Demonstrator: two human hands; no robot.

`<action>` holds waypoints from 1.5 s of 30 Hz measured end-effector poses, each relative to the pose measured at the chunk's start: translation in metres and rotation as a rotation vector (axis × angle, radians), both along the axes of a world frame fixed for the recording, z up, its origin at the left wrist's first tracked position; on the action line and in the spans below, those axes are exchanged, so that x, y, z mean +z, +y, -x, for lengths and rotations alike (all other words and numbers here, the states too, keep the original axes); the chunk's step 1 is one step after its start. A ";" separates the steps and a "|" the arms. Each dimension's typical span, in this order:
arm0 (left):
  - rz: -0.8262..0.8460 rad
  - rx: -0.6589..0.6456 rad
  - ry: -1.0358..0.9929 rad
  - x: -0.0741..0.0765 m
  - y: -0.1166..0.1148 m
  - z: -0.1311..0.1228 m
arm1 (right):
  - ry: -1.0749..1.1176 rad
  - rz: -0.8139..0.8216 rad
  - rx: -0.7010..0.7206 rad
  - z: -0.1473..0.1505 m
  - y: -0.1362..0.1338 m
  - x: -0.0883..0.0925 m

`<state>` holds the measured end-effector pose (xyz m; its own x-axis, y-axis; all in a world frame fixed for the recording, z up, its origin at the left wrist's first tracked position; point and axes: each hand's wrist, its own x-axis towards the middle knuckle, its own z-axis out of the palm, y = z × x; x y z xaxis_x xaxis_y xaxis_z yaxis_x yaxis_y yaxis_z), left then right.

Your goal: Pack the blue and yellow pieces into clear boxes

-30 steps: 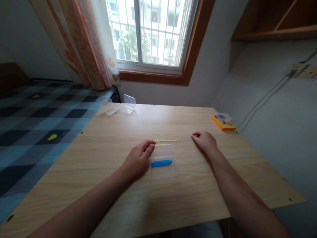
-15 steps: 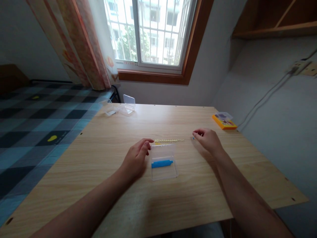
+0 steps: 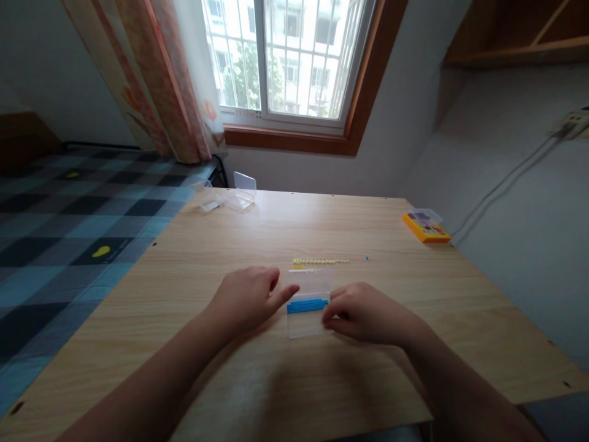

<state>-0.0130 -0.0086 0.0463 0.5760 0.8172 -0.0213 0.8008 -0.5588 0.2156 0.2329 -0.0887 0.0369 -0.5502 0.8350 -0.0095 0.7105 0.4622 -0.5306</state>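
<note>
A small clear plastic box (image 3: 307,325) with blue sticks (image 3: 307,304) inside lies on the wooden table (image 3: 257,239) in front of me. My left hand (image 3: 246,299) rests at the box's left edge, its index finger stretched out against that side. My right hand (image 3: 363,313) is at the box's right edge, fingers curled and pinching the rim. Just beyond the box lies a short row of pale yellow beads (image 3: 321,261). A tiny blue bit (image 3: 367,258) sits on the table to the right of the row.
Open clear plastic boxes (image 3: 230,193) stand at the table's far left corner. An orange box with a clear lid (image 3: 426,226) lies at the far right, near the wall. A bed with a blue checked cover (image 3: 69,227) adjoins the table's left side.
My right hand has come back from the far right of the bead row to the box's right edge, leaving a tiny blue bit on the table. My left hand slid slightly nearer.
</note>
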 end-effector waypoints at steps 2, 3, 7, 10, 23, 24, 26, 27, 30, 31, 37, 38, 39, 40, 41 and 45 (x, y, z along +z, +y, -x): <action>0.018 -0.066 0.141 0.006 -0.003 0.002 | -0.050 -0.021 -0.019 0.007 -0.002 -0.003; 0.020 -0.099 0.180 0.007 -0.005 0.002 | -0.068 -0.030 -0.030 0.009 -0.003 -0.004; 0.045 -0.213 0.231 0.002 -0.014 0.001 | -0.125 -0.052 -0.072 0.012 -0.002 -0.009; 0.082 -0.232 0.226 -0.004 -0.018 -0.001 | -0.144 -0.050 -0.080 0.011 -0.001 -0.009; 0.117 -0.212 0.174 -0.014 -0.021 -0.003 | -0.102 0.033 0.080 -0.004 -0.004 0.007; 0.115 -0.212 0.169 -0.015 -0.021 -0.004 | -0.110 0.040 0.085 -0.003 -0.004 0.007; 0.119 -0.214 0.169 -0.015 -0.022 -0.005 | -0.132 0.045 0.084 -0.002 -0.004 0.007; 0.122 -0.217 0.175 -0.016 -0.023 -0.006 | -0.146 0.043 0.079 -0.003 -0.003 0.007; 0.130 -0.221 0.199 -0.016 -0.024 -0.007 | -0.188 0.036 0.054 -0.004 -0.002 0.007; 0.132 -0.218 0.198 -0.016 -0.024 -0.007 | -0.203 0.033 0.037 -0.005 -0.002 0.007; 0.133 -0.215 0.156 -0.017 -0.025 -0.007 | -0.252 0.001 -0.076 -0.006 -0.002 0.007; 0.131 -0.217 0.152 -0.017 -0.026 -0.008 | -0.251 -0.010 -0.082 -0.006 -0.002 0.007; 0.128 -0.221 0.151 -0.016 -0.026 -0.008 | -0.249 -0.020 -0.082 -0.007 -0.002 0.007; 0.125 -0.229 0.156 -0.015 -0.026 -0.009 | -0.247 -0.025 -0.076 -0.007 -0.002 0.008; 0.119 -0.240 0.168 -0.015 -0.027 -0.010 | -0.246 -0.025 -0.064 -0.007 -0.002 0.008; 0.105 -0.253 0.230 -0.012 -0.028 -0.013 | -0.251 0.020 -0.007 -0.005 -0.004 0.007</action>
